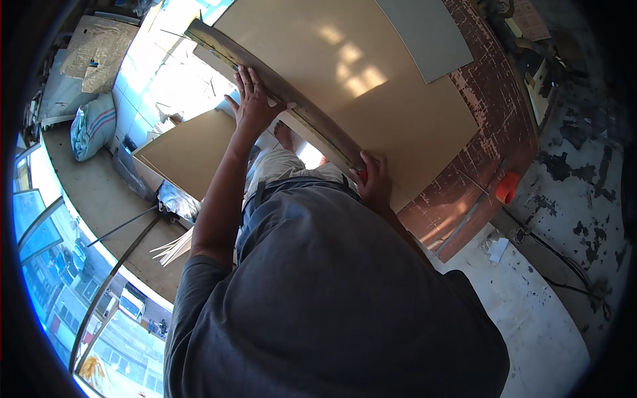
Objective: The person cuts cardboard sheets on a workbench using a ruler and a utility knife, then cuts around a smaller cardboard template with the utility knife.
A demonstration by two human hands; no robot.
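A long dark brown straight bar (pixel 285 89) lies along the near left edge of a large tan board (pixel 411 126) on the worktable. My left hand (pixel 255 106) rests on the bar with its fingers stretched and its thumb spread. At the bar's near end, my right hand (pixel 376 180) is closed round a small red object (pixel 361 175). Only a bit of red shows between the fingers, so its kind is hidden. Light patches fall on the board's far part.
A grey panel (pixel 431 40) lies over the board's far right. The worn red-brown tabletop (pixel 491 99) carries a red rounded object (pixel 507 188) near its right edge. A dark cable (pixel 557 249) trails beyond. Another tan board (pixel 189 149), thin strips (pixel 174 249) and a sack (pixel 93 126) are at left.
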